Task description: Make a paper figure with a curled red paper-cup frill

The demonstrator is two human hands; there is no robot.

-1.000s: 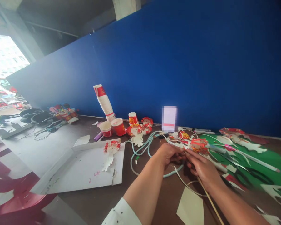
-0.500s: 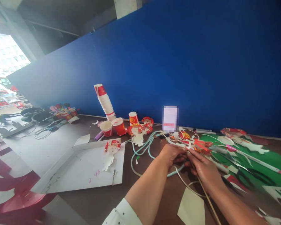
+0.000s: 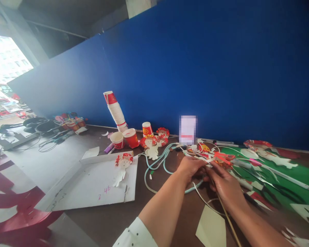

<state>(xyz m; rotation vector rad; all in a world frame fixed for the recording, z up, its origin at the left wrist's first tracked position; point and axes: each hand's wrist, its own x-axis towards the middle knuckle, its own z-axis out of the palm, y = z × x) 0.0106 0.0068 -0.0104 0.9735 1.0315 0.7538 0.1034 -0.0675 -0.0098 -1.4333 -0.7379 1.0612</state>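
My left hand (image 3: 192, 169) and my right hand (image 3: 222, 180) meet over the brown table, fingertips pinched closely together. From under my right hand a thin wooden stick (image 3: 230, 223) slants toward the near edge; its upper end is hidden by the fingers. A small white scrap (image 3: 210, 160) shows at the fingertips. What the left fingers pinch is hidden. Just beyond lie red paper strips (image 3: 222, 157) and a red cup piece (image 3: 204, 147). Scissors (image 3: 280, 192) with dark handles rest to the right of my right hand.
A leaning stack of paper cups (image 3: 115, 113) stands by the blue partition (image 3: 182, 68). Paper figures with red curled hair (image 3: 151, 151) lie nearby, one on the white box lid (image 3: 79, 188). A pale blue cable (image 3: 158, 166) loops left of my hands. Green sheet (image 3: 304, 175) lies right.
Both hands stay together in nearly the same place, with only slight finger movement. The view shifts a little; the objects on the table stay put.
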